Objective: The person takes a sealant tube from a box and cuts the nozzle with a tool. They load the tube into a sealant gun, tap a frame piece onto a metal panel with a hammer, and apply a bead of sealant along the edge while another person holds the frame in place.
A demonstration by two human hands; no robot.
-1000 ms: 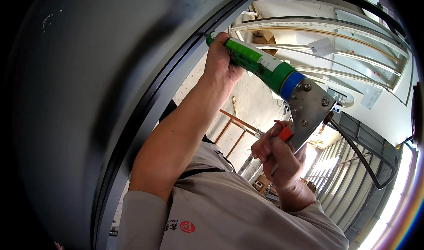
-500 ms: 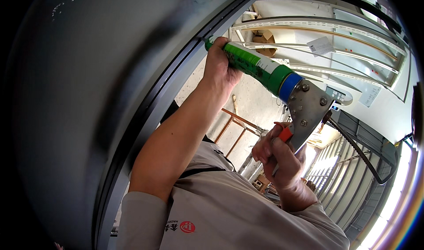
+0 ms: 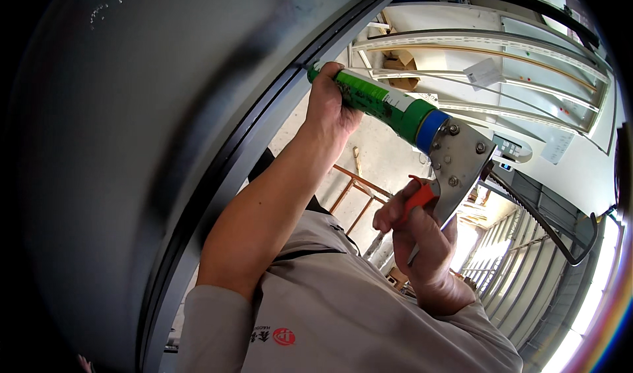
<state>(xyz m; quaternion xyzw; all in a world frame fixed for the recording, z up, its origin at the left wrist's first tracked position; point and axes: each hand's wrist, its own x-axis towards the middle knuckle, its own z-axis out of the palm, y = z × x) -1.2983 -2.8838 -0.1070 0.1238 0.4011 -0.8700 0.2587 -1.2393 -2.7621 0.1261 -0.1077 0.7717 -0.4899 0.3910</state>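
A caulking gun (image 3: 463, 164) with a green cartridge (image 3: 376, 101), a blue collar and an orange trigger (image 3: 420, 200) slants across the view. My left hand (image 3: 328, 103) is closed around the front of the cartridge. Its tip meets the edge of a dark frame (image 3: 254, 119); the exact contact point is hidden. My right hand (image 3: 425, 244) grips the handle, fingers at the trigger. Behind the metal body, a toothed rod (image 3: 527, 209) sticks out and ends in a bent hook.
A large dark grey panel (image 3: 112, 162) fills the left side beside the frame. Pale metal frames (image 3: 481, 40) lie at upper right, near a cardboard box (image 3: 401, 66). A rusty brown metal stand (image 3: 359, 183) is visible between my arms.
The view has shifted slightly. The gun's rear and rod hook appear a little higher and further right, and more of the orange trigger shows. Both hands keep their hold.
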